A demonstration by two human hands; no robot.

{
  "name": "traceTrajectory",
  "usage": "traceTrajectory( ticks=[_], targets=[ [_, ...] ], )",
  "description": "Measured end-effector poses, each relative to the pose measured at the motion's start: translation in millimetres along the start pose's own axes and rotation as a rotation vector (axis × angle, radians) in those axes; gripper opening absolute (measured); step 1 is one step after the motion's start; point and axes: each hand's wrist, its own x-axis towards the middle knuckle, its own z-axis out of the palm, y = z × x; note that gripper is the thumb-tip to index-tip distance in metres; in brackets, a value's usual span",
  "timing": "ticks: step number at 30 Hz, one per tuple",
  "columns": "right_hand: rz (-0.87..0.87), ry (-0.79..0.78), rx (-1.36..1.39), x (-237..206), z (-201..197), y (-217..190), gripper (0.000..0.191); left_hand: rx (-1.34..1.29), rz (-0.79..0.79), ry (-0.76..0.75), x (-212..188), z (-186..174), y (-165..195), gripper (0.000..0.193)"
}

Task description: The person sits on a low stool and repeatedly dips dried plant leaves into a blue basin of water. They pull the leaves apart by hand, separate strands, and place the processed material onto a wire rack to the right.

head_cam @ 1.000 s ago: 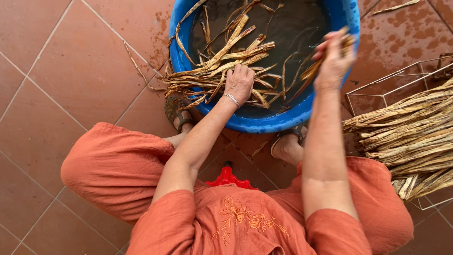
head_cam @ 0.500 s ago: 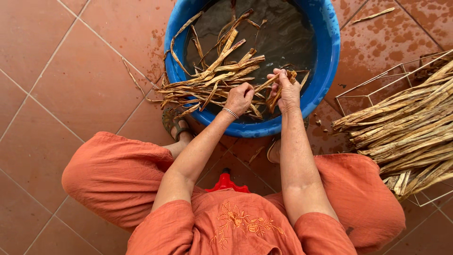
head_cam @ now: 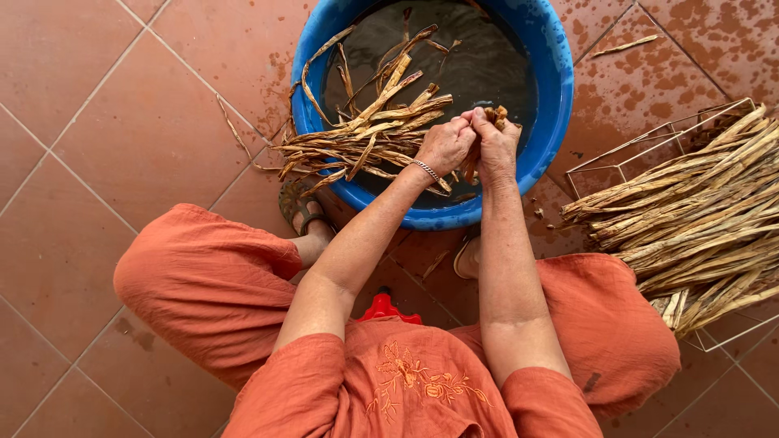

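Head view is showing me squatting on the tiled floor (head_cam: 105, 138) over a blue basin (head_cam: 545, 97) of dark water. My left hand (head_cam: 445, 146), a thin bracelet (head_cam: 425, 169) at its wrist, and my right hand (head_cam: 497, 146) are meeting knuckle to knuckle above the basin's near side, both curled tight around a small twisted bunch of wet brown strips (head_cam: 487, 118). More soaked strips (head_cam: 361, 134) are fanning out over the basin's left rim, touching my left hand. A heap of dry pale strips (head_cam: 698, 211) is lying in a white wire rack (head_cam: 641, 154) just beside my right knee.
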Motion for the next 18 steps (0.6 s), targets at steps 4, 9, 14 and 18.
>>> traceTrajectory(
  ticks=[4,9,14,18],
  targets=[
    [-0.048,0.173,0.192,21.2,-7.8,13.6,0.017,0.045,0.002,-0.065,-1.7,3.0,10.4,0.037],
    [0.053,0.438,0.209,52.3,-43.6,-16.7,0.023,0.097,0.109,-0.091,-41.5,2.8,23.1,0.029],
    [-0.050,0.540,0.060,60.9,-59.9,-29.6,0.020,0.039,0.185,-0.059,-56.5,-8.1,28.3,0.023],
    [-0.063,0.587,0.096,72.9,-77.8,-37.7,0.025,0.025,0.212,-0.080,-59.0,-9.5,29.7,0.022]
  ],
)
